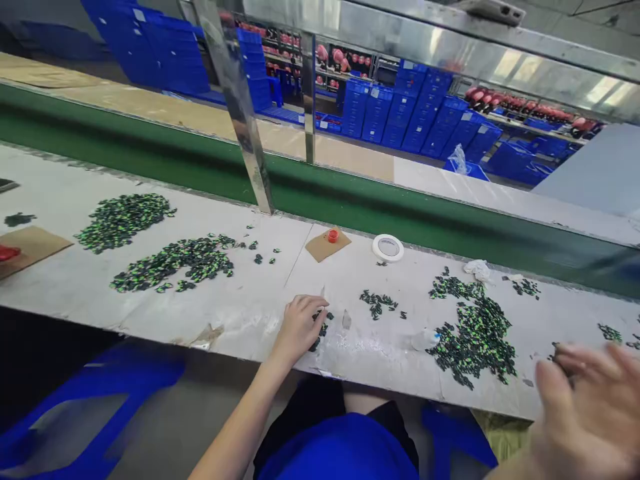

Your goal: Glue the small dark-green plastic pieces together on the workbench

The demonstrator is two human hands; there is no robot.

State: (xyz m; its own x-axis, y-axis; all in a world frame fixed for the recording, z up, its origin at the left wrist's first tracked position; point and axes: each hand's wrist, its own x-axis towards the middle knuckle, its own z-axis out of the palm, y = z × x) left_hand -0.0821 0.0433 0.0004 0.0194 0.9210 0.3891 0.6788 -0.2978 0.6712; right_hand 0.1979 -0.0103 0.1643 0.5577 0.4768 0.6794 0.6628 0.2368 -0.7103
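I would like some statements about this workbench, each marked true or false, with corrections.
1. The left hand is at a small group of dark pieces. True.
2. The stacked bins in the background are yellow. False: they are blue.
3. The small red container stands on cardboard. True.
4. The white roll lies left of that container in the picture. False: it lies to the right.
5. The right hand looks blurred. True.

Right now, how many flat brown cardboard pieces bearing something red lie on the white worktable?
2. One brown cardboard piece lies beyond the left hand, under a small round red container; the other, cut off at picture left, bears a red item. Others may be off-frame.
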